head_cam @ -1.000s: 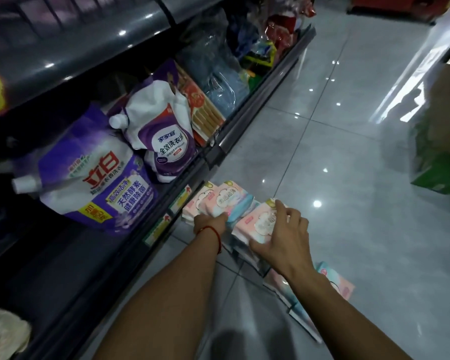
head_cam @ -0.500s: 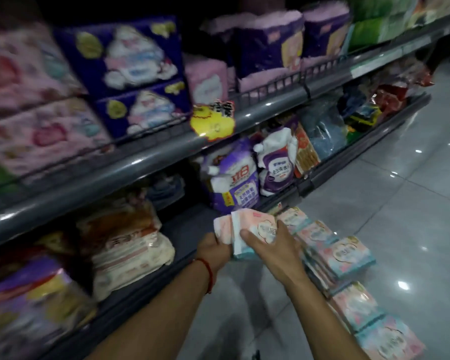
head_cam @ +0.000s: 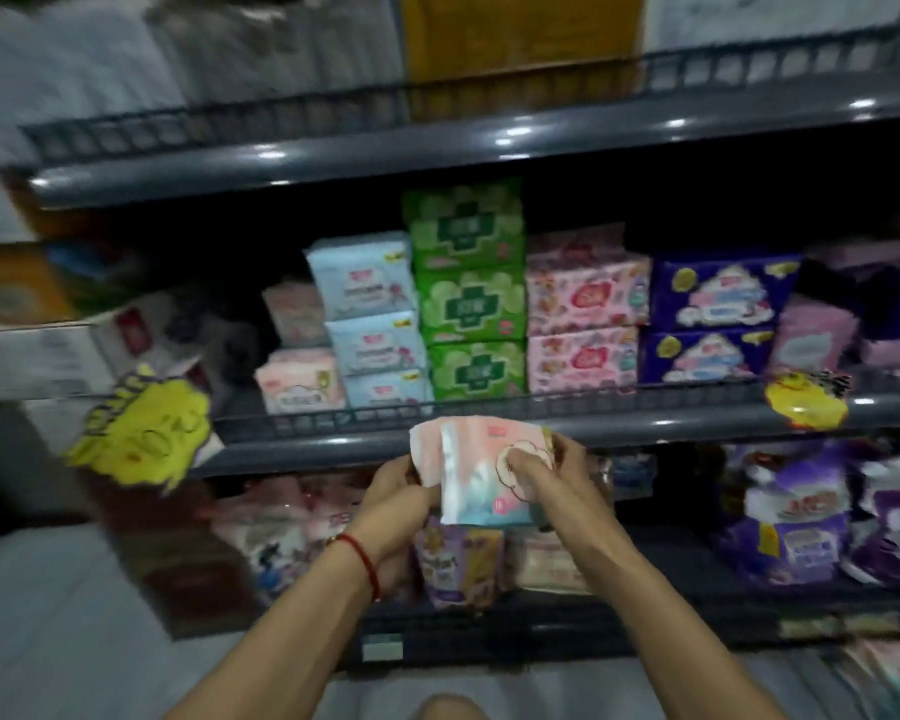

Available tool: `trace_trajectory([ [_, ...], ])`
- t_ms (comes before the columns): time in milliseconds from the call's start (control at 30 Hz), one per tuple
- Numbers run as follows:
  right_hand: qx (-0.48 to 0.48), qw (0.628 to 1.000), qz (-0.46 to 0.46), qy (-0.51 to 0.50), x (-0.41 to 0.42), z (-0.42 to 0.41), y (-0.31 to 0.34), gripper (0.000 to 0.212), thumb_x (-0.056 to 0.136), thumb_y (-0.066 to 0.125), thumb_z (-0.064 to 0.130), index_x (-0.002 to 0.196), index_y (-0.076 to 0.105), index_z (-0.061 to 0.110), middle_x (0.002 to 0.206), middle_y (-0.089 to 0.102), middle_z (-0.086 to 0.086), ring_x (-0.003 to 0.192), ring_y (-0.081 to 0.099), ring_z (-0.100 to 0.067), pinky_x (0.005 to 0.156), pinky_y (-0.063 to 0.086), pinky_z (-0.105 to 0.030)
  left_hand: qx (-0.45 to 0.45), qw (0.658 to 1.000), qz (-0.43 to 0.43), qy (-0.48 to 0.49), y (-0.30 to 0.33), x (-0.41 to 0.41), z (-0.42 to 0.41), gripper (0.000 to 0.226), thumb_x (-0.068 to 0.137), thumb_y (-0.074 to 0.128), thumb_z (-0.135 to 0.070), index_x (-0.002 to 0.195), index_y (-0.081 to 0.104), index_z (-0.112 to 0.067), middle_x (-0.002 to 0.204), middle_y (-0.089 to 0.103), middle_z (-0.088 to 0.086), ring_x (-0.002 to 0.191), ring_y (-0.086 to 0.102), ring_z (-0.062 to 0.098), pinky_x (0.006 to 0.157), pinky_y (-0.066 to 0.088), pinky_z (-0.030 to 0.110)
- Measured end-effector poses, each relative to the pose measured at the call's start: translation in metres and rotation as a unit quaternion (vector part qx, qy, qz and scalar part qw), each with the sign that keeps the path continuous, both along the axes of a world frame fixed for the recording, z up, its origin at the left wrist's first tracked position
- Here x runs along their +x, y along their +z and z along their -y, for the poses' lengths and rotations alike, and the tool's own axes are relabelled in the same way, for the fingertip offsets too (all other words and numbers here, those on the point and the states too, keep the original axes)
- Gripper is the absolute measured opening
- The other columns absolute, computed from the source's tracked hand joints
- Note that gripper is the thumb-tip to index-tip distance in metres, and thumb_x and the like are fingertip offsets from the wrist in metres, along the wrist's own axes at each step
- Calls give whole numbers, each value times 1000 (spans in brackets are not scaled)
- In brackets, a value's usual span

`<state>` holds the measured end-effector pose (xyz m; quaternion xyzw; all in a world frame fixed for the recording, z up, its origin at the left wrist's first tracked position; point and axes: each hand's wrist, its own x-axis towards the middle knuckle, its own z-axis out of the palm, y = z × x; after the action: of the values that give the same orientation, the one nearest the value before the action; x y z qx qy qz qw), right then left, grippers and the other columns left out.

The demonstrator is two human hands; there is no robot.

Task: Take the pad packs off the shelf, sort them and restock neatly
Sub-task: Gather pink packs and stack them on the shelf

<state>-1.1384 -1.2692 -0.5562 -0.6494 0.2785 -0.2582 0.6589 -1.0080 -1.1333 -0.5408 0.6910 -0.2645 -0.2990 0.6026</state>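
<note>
Below the shelf (head_cam: 489, 436), pad packs (head_cam: 481, 480) are gripped by left hand (head_cam: 396, 491) and right hand (head_cam: 546, 472); edges should be squared before insertion.

green packs (head_cam: 471, 304): 3 | light-blue packs (head_cam: 372, 317): 3 | dark-blue packs (head_cam: 713, 324): 2 | yellow tags (head_cam: 144, 431): 2

Low in the middle of the frame, both hands hold a small bundle of pink pad packs (head_cam: 481, 472) just in front of the middle shelf rail (head_cam: 489, 407). The left hand (head_cam: 398, 491), with a red string (head_cam: 365, 561) at its wrist, grips the bundle's left side; the right hand (head_cam: 544, 472) curls over its right end. Behind the rail stand stacks of blue packs (head_cam: 367, 324), green packs (head_cam: 471, 298), pink packs (head_cam: 583, 314) and dark purple packs (head_cam: 713, 319). A yellow tag (head_cam: 144, 433) hangs at centre left, blurred.
</note>
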Motion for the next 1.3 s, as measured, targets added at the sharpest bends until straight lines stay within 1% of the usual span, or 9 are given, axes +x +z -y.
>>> trace_trajectory([
  [200,-22,996,37,78,91,-68,43,52,81,81,52,123,63,27,111,77,8,95,75,-7,84,60,-30,-91,991,-41,84,38,68,-85,32,88,63,3,119,71,-5,108,76,16,98,74,33,68,59,33],
  [300,-95,993,46,53,147,-96,57,73,68,82,69,127,54,34,115,73,12,100,72,-6,90,60,-39,-163,978,-55,117,55,103,-113,34,102,50,-32,119,71,-12,104,77,10,91,75,25,67,62,37],
  [367,-159,986,42,25,178,-112,68,91,60,77,80,134,44,38,122,67,9,109,67,-13,93,57,-43,-173,981,-11,89,62,127,-126,44,98,56,-49,127,66,-18,117,74,10,105,73,25,83,62,40],
  [533,-210,975,70,-13,235,-122,88,96,60,79,77,137,35,40,127,60,6,113,61,-16,89,58,-40,-65,974,208,58,78,191,-124,70,77,86,-4,134,49,-21,119,72,-13,111,68,6,85,55,19],
  [767,-229,971,41,55,267,-100,94,58,89,77,27,136,44,33,117,65,16,92,63,10,59,47,-5,-53,977,193,70,87,277,-89,92,72,85,7,143,34,-22,123,68,7,114,68,23,90,60,40],
  [900,-350,935,-29,52,255,-102,89,45,98,62,17,140,47,24,128,59,7,112,58,-10,88,51,-17,-19,983,170,64,75,295,-64,83,76,73,16,143,35,-16,117,69,7,100,70,11,76,57,24],
  [1033,-399,915,-40,38,237,-103,74,56,99,61,25,151,41,30,151,39,16,138,38,-4,119,35,-28,-31,987,151,53,70,298,-46,78,80,66,17,142,38,-21,119,69,10,104,70,17,78,57,24],
  [1133,-439,894,1,-95,236,-89,63,50,92,69,22,138,50,32,135,45,12,120,42,-4,104,51,-36,-30,989,125,66,68,300,-39,70,75,69,7,136,46,-19,116,72,11,107,70,23,82,60,32],
  [1300,-559,808,-25,-185,246,-51,61,75,87,73,25,155,41,33,140,41,-9,117,47,-27,82,56,-46,-32,991,108,72,67,298,-33,74,66,73,-1,136,49,-16,116,72,12,107,71,24,90,60,39],
])
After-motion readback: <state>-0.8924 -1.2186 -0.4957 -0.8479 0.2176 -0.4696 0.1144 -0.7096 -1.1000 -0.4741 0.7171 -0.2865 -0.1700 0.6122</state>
